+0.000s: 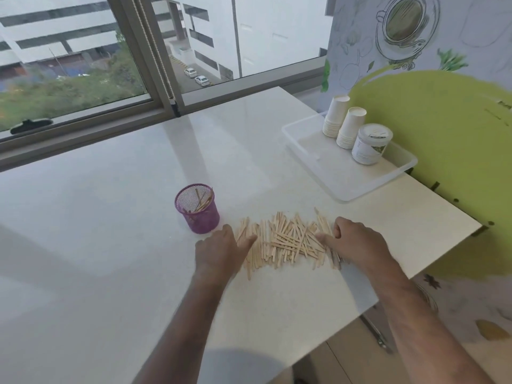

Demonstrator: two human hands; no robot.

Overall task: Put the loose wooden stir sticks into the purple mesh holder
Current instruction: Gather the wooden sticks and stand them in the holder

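**Two hands flank the stick pile; holder lies to the left**

Dozens of loose wooden stir sticks [285, 241] lie spread in a wide, shallow heap on the white bench [110, 217], near its front right part. Most sticks run roughly away from the person, though many in the middle cross one another at angles, so the heap has no single long axis; as a band it stretches left to right between the two hands.

The purple mesh holder [197, 209] stands upright just left of and slightly beyond the heap, apart from it. A few sticks already lean inside it, so the task is judged barely begun.

The left hand [221, 245] rests at the left edge of the heap, its grip relaxed with fingers extended, fingertips touching the outermost sticks and closing on nothing. The right hand [352, 239] sits at the right edge, fingers loosely curled, knuckles up; whether any stick is pinched beneath them cannot be told.

The left hand is plainly nearer the holder. The posture suggests a gathering of the heap inward from both sides; the bundle would then need to travel leftward and be stood on end to enter the holder's mouth.

The sticks are pale, flat, thin and narrow, light enough to scatter readily.
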